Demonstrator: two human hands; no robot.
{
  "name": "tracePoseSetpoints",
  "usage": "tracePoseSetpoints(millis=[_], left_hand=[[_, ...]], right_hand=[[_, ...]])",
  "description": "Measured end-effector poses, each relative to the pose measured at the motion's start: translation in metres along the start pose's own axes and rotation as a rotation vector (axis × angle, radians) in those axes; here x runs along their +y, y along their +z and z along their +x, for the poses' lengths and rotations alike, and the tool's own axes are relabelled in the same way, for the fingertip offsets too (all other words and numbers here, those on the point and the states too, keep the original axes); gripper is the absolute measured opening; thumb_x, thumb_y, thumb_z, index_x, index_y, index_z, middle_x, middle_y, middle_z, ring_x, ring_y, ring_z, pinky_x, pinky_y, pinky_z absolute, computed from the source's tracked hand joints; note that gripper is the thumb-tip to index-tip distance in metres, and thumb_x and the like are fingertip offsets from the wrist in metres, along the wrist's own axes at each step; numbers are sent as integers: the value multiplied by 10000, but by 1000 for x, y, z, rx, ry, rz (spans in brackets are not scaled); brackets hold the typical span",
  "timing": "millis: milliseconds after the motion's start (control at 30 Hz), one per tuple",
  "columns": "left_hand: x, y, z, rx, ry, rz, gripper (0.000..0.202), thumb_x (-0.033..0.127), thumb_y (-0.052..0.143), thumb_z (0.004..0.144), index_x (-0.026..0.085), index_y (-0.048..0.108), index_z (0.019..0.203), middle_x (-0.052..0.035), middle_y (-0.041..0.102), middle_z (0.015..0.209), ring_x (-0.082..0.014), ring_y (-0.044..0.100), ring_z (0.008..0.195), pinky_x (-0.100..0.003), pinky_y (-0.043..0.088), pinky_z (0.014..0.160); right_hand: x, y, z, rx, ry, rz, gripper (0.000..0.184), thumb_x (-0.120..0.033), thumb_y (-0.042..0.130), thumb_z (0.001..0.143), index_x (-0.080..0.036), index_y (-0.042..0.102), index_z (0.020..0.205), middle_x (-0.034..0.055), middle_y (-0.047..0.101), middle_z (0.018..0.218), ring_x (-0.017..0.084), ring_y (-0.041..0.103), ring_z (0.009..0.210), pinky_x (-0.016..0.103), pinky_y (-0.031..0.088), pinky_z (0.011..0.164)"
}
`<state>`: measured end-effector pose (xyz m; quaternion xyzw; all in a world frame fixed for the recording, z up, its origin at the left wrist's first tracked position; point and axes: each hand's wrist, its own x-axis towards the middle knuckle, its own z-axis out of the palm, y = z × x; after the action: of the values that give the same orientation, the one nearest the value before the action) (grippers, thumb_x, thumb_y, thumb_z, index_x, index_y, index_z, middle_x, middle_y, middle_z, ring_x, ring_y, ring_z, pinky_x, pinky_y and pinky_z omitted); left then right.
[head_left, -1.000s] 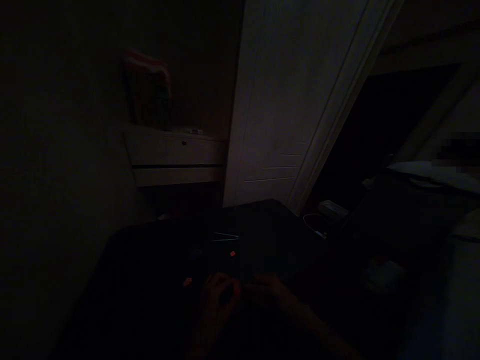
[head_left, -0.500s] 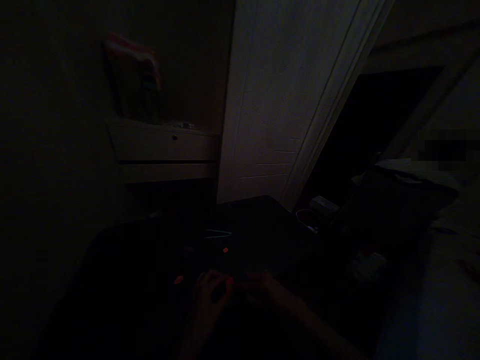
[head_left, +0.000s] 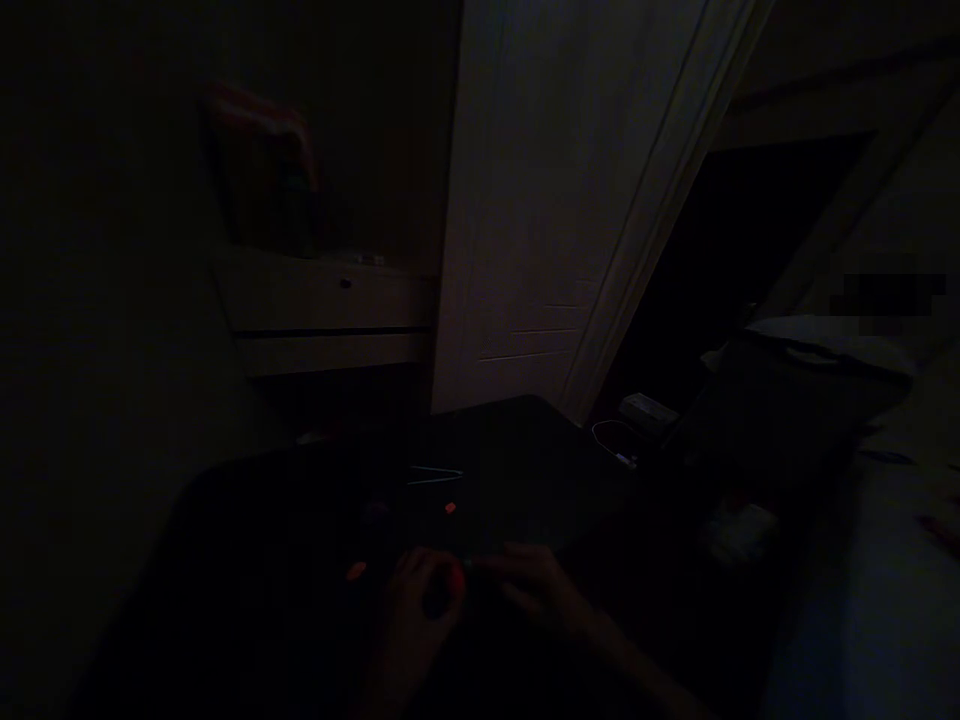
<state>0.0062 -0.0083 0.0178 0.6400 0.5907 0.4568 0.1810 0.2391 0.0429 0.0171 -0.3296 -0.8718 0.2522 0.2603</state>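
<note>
Small red piece (head_left: 456, 579), outline blurred, pinched in left hand (head_left: 410, 603).

We log the view swung a bit right over the last second: a reddish item (head_left: 939, 533) has come in at the right edge, on the pale surface (head_left: 877, 580). Right hand (head_left: 536, 580) has parted its thumb from the other fingers, and its fingertips sit farther off the red piece (head_left: 455, 580) than half a second back. We note that piece now a touch deeper in the left hand's (head_left: 420, 605) curl and duller (very dark, edges blurred).
</note>
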Motion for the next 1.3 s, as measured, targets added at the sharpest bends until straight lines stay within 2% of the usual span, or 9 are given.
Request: tracePoseSetpoints(millis=[133, 267, 400, 533, 733, 933, 1100, 1167, 1300], left_hand=[[-2, 3, 0, -30, 1, 46, 115, 289, 699, 823, 265, 797, 877, -55, 772, 934, -267, 742, 906, -393, 602, 825], [-5, 4, -1, -96, -16, 62, 164, 282, 750, 801, 281, 809, 954, -51, 776, 1016, -280, 730, 997, -414, 592, 889], [-8, 5, -3, -110, -11, 46, 188, 275, 754, 808, 279, 805, 989, -58, 774, 1043, -286, 715, 1036, -438, 577, 936], [-6, 2, -2, -146, -36, 2, 163, 295, 761, 822, 286, 807, 978, -55, 773, 1054, -287, 708, 1048, -442, 565, 953], [-3, -1, 0, -168, -79, -10, 197, 271, 762, 810, 285, 826, 996, -56, 757, 1044, -276, 707, 1032, -423, 566, 940], [-9, 3, -1, -161, -52, 0, 202, 315, 761, 825, 280, 828, 1012, -65, 759, 1053, -283, 713, 1039, -426, 578, 935], [-5, 1, 0, -147, -51, 44, 169, 299, 760, 821, 285, 830, 975, -50, 769, 1027, -274, 724, 1025, -421, 587, 937], [-4, 1, 0, -139, -45, 59, 188, 292, 766, 807, 285, 829, 984, -46, 771, 1021, -271, 731, 1009, -416, 596, 924], [-12, 5, -2, -104, 9, 92, 190, 301, 744, 818, 285, 825, 989, -43, 779, 1005, -266, 745, 975, -417, 615, 904]], right_hand=[[0, 2, 0, -46, -4, 3, 380, -379, 571, 1074, -265, 723, 1402, 69, 718, 962, 192, 668, 828, 281, 530, 763], [-4, -4, 5, -108, -15, -2, 380, -348, 576, 1072, -275, 708, 1422, 64, 699, 975, 181, 644, 802, 275, 507, 751], [-6, -11, 8, -184, 9, -21, 381, -338, 570, 1077, -272, 700, 1429, 65, 687, 995, 170, 622, 788, 263, 482, 725], [-5, -11, 8, -168, -24, 21, 376, -350, 555, 1077, -249, 725, 1397, 69, 686, 956, 178, 623, 787, 269, 469, 712], [-5, -8, 6, -182, -91, 158, 390, -375, 553, 1083, -224, 716, 1404, 96, 720, 1056, 215, 683, 940, 323, 514, 867], [-11, -16, 6, -234, -90, 131, 370, -381, 580, 1068, -211, 755, 1346, 89, 726, 1021, 194, 670, 868, 296, 505, 803], [-4, -12, 14, -50, -65, 159, 428, -493, 530, 1074, -219, 813, 1240, 67, 727, 870, 165, 622, 720, 257, 456, 665], [2, -9, 22, 20, -34, 174, 447, -538, 546, 1062, -224, 828, 1207, 59, 731, 831, 163, 614, 698, 258, 455, 655], [12, -3, 41, 135, 48, 222, 426, -534, 588, 1042, -217, 846, 1161, 56, 754, 822, 168, 636, 707, 265, 469, 667]])
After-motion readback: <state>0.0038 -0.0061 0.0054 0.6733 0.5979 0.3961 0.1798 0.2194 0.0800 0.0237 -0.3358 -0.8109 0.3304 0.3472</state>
